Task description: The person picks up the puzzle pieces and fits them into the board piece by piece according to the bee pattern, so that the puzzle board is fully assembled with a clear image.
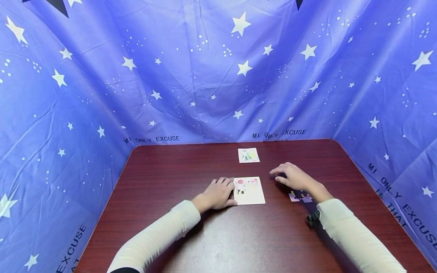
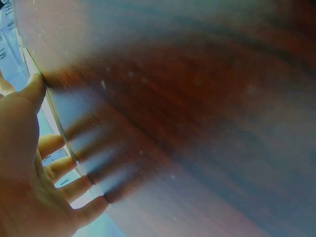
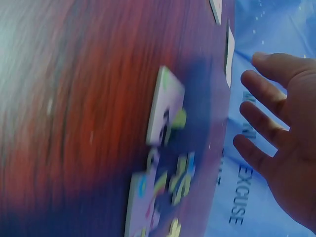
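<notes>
Dark red wood grain covers the bench [image 1: 177, 235], which is walled on three sides by a blue cloth [image 1: 102, 76] printed with white stars. The left hand [image 1: 218, 193] lies flat on the bench, fingers straight and a little spread, its fingertips touching the left edge of a puzzle board [image 1: 249, 190] that sits near the middle; it grips nothing. In the left wrist view the fingertips [image 2: 94, 210] and thumb meet the board's thin edge [image 2: 57, 123]. The right hand [image 1: 293, 176] hovers to the right of the board, apart from it, fingers relaxed and loosely extended, holding nothing. Just below its wrist lie a few loose puzzle pieces [image 1: 300, 196], seen closer in the right wrist view as coloured pieces [image 3: 165, 111] flat on the wood beside the open hand [image 3: 281, 148]. A second, smaller card [image 1: 248, 155] lies farther back, well apart from both hands
</notes>
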Demonstrator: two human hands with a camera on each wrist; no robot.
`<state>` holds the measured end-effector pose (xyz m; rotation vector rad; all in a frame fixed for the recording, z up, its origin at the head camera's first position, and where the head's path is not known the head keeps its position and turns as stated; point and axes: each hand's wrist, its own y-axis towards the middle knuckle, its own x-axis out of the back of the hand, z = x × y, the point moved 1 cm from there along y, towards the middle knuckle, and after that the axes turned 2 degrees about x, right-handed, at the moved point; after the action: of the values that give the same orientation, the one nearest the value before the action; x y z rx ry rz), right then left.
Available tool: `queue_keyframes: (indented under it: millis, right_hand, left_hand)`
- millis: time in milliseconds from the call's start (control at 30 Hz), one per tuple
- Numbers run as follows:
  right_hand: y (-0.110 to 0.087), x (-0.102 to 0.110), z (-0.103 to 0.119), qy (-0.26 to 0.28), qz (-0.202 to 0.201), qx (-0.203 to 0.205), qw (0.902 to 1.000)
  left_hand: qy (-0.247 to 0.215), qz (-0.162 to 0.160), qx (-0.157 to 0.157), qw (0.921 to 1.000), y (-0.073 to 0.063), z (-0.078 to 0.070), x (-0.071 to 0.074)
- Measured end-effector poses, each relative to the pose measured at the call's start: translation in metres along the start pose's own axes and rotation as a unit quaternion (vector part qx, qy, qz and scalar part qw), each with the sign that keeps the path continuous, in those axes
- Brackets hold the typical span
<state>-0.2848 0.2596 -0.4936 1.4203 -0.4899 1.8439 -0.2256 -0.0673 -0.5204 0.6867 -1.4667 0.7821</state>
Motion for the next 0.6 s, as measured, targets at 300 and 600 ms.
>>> queue_keyframes:
  millis: [300,600]
  right_hand:
    - [-0.022,0.009,-0.020,-0.023,-0.017,-0.002,0.9996]
    - [-0.040,0.015,-0.035,-0.032,0.004,-0.026,0.9991]
  left_hand:
    - [0.002,0.001,-0.001,1.0000,-0.001,-0.001,0.002]
    - [0.003,0.001,0.001,1.0000,0.000,-0.001,0.000]
